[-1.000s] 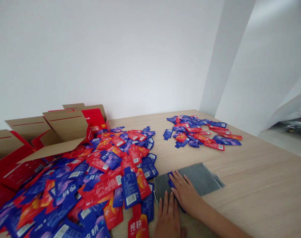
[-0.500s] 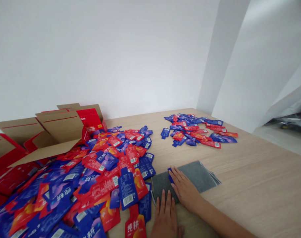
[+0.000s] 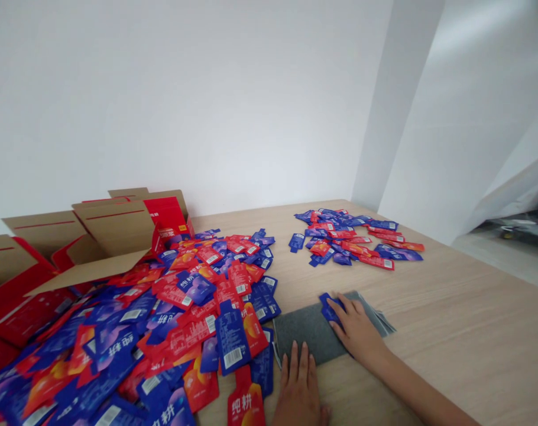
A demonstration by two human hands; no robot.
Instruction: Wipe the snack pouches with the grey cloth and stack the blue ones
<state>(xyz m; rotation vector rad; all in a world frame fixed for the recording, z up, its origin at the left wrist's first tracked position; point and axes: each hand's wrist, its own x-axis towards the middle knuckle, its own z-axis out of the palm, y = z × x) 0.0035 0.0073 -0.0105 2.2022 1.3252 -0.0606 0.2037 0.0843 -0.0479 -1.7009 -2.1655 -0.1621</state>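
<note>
A grey cloth lies flat on the wooden table in front of me. My right hand rests on the cloth's right half, fingers stretched over a small blue sachet that it presses against the cloth. My left hand lies flat and open at the cloth's near edge, holding nothing. Just left of the cloth spreads a big heap of red and blue sachets.
A smaller pile of red and blue sachets lies farther back on the right. Open red and brown cardboard boxes stand at the left behind the heap. White walls close off the back and the right.
My right hand has slid to the right across the grey cloth, taking the blue sachet with it. My left hand has stayed at the cloth's near edge.
</note>
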